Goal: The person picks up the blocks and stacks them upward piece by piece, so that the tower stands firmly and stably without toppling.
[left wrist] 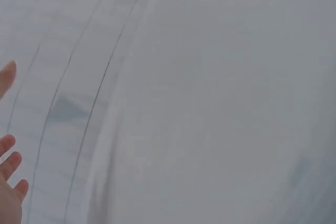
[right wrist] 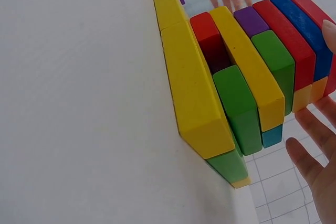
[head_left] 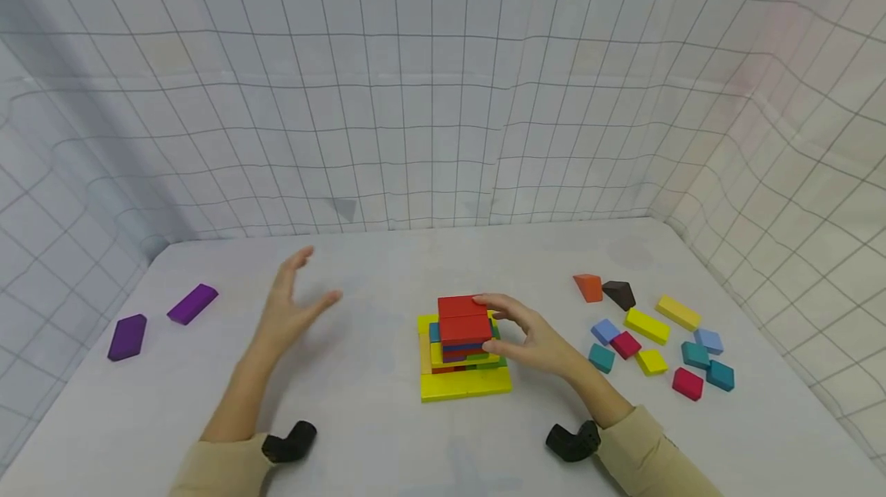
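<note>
A layered stack of coloured wooden blocks (head_left: 465, 328) stands on the table, with yellow blocks (head_left: 466, 385) at its base and two red blocks (head_left: 464, 316) side by side on top. My right hand (head_left: 529, 334) holds the red blocks at their right end, thumb at the near corner and a finger at the far one. Yellow, green, purple, red and blue layers (right wrist: 287, 38) show in the right wrist view, thumb and fingertips around the top. Well left of the stack, my left hand (head_left: 291, 316) is raised with fingers spread and nothing in it.
Loose blocks lie to the right: an orange wedge (head_left: 588, 288), a dark wedge (head_left: 619, 294), yellow bars (head_left: 647, 325), and several small teal, blue and red pieces. Two purple blocks (head_left: 192, 304) lie far left. A white gridded curtain (head_left: 429, 97) surrounds the table.
</note>
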### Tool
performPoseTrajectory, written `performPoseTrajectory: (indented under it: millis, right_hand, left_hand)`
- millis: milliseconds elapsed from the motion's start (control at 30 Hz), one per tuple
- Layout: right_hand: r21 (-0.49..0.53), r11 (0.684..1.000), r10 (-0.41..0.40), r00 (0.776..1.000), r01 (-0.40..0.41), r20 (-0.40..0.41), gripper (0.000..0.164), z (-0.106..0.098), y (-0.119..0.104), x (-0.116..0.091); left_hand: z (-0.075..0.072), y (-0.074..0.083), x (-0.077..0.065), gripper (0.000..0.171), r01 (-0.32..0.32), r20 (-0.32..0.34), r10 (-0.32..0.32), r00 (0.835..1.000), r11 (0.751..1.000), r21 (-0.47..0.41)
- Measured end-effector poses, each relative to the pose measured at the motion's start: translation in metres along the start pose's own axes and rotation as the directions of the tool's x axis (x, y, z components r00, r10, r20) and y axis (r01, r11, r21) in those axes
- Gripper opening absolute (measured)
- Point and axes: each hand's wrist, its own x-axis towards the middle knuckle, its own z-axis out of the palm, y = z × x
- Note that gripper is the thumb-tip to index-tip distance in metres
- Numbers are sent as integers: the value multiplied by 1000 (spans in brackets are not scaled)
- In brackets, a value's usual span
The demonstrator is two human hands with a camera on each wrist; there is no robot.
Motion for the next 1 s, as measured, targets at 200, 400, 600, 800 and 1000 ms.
performPoseTrajectory:
  millis: [200, 400, 600, 800, 1000]
  right_hand:
    - [2, 1000, -9, 1000, 9, 5, 55, 1, 2, 1]
    - [3, 1000, 2, 1000, -2, 1, 55, 1, 1, 1]
    - [-2, 1000, 12, 1000, -12, -3, 55, 0, -2, 1]
    - [-1, 1000, -5, 1000, 5, 2, 57, 2, 30, -2]
    - [4, 1000, -3, 1000, 3, 6, 58, 3, 35, -2]
  left_hand:
    - [-74, -66, -12, 72, 179, -218, -123, 968, 948, 262]
    - [-110, -102, -39, 59, 336, -214, -271, 938, 863, 377]
    - [-111, -106, -46, 42, 374, -258, -289, 922, 839, 396]
    - [-101, -98, -42, 35, 360, -344, -245, 906, 875, 323]
    - [-69, -63, -22, 33, 119, -359, -41, 932, 973, 199]
